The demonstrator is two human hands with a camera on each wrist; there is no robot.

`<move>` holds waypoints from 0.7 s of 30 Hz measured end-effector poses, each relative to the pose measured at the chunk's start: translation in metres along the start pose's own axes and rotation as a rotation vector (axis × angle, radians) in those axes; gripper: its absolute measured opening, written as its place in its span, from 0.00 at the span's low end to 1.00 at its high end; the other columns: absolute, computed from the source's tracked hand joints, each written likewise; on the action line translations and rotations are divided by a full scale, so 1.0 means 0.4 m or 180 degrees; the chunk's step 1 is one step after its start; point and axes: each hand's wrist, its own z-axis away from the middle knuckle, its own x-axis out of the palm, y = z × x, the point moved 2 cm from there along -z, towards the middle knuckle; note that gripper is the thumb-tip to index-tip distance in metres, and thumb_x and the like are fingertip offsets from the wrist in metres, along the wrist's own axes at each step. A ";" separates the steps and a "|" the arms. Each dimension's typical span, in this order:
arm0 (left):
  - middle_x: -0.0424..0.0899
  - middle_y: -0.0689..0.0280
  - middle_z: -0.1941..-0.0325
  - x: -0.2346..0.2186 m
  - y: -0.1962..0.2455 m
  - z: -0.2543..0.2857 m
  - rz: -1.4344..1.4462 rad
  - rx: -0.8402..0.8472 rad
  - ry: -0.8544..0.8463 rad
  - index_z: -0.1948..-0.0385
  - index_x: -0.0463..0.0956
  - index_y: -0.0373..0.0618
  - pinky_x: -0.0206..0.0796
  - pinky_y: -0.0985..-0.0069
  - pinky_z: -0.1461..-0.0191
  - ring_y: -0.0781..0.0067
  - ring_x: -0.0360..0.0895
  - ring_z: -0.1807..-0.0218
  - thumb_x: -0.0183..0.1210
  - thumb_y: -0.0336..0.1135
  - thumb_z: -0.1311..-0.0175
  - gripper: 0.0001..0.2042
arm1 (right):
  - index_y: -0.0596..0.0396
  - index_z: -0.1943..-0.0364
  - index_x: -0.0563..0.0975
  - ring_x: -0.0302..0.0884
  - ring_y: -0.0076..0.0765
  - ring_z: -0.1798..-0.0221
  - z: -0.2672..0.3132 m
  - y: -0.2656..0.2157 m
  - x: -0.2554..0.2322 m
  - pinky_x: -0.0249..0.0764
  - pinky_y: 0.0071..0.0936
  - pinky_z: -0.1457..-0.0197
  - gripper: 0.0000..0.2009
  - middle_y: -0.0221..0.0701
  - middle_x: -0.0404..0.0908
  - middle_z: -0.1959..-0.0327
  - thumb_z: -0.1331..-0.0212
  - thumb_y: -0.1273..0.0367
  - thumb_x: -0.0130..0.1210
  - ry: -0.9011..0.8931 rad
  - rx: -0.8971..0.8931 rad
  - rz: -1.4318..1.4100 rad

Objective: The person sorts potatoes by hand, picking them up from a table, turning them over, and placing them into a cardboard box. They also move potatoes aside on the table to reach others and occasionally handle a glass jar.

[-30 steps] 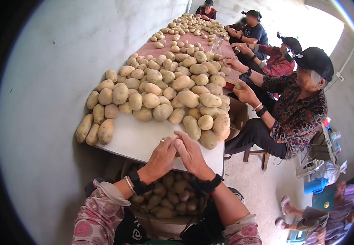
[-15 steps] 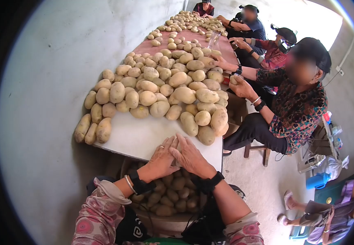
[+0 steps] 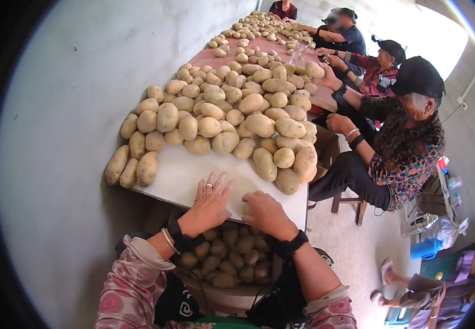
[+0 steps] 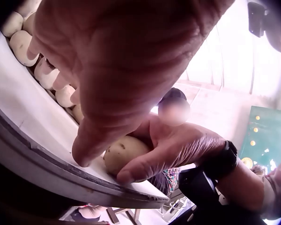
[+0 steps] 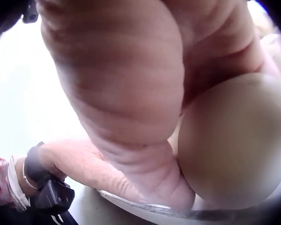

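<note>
My right hand [image 3: 269, 214] is at the near edge of the white tabletop [image 3: 177, 174], its fingers curled round a pale potato [image 4: 124, 154]. In the left wrist view the thumb lies along the near side of that potato, which has a few dark spots. The same potato fills much of the right wrist view; in the head view the hand hides most of it. Just left of it, my left hand [image 3: 210, 202] reaches over the table edge with straight, spread fingers and a ring on one, holding nothing. Beyond both hands lies a heap of loose potatoes [image 3: 224, 143].
Below the table edge, between my knees, stands a container [image 3: 210, 296] full of potatoes. A wall [image 3: 67, 137] runs along the left. On the right sits a person in a patterned shirt [image 3: 413, 137], with others farther along. A clear jar [image 3: 299, 50] stands farther down the table.
My hands, together earlier, have moved apart. The left fingers have spread out, and the potato now shows in my right hand. The neighbouring person's hand has lifted a potato at the heap's right side.
</note>
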 end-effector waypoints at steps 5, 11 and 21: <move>0.53 0.47 0.30 0.002 -0.009 0.013 -0.0069 -0.0011 -0.0059 0.37 0.60 0.45 0.45 0.41 0.31 0.36 0.47 0.28 0.66 0.44 0.51 0.37 | 0.52 0.55 0.75 0.74 0.51 0.54 -0.008 -0.022 -0.083 0.74 0.41 0.53 0.19 0.40 0.74 0.58 0.54 0.67 0.63 0.1162 -0.0177 -0.0403; 0.54 0.47 0.31 -0.002 -0.006 0.017 -0.0180 0.0007 -0.0259 0.41 0.65 0.46 0.45 0.40 0.31 0.37 0.48 0.28 0.65 0.44 0.50 0.33 | 0.51 0.48 0.70 0.72 0.54 0.52 -0.001 0.009 -0.023 0.73 0.42 0.52 0.26 0.42 0.71 0.53 0.55 0.70 0.64 0.1099 -0.0305 0.0369; 0.58 0.47 0.32 0.014 -0.021 0.022 -0.0035 -0.0048 -0.0247 0.38 0.63 0.44 0.46 0.37 0.32 0.37 0.50 0.28 0.63 0.43 0.47 0.33 | 0.50 0.49 0.69 0.74 0.55 0.54 0.000 -0.001 -0.031 0.71 0.44 0.51 0.26 0.42 0.75 0.58 0.56 0.70 0.64 0.0652 0.0064 -0.0134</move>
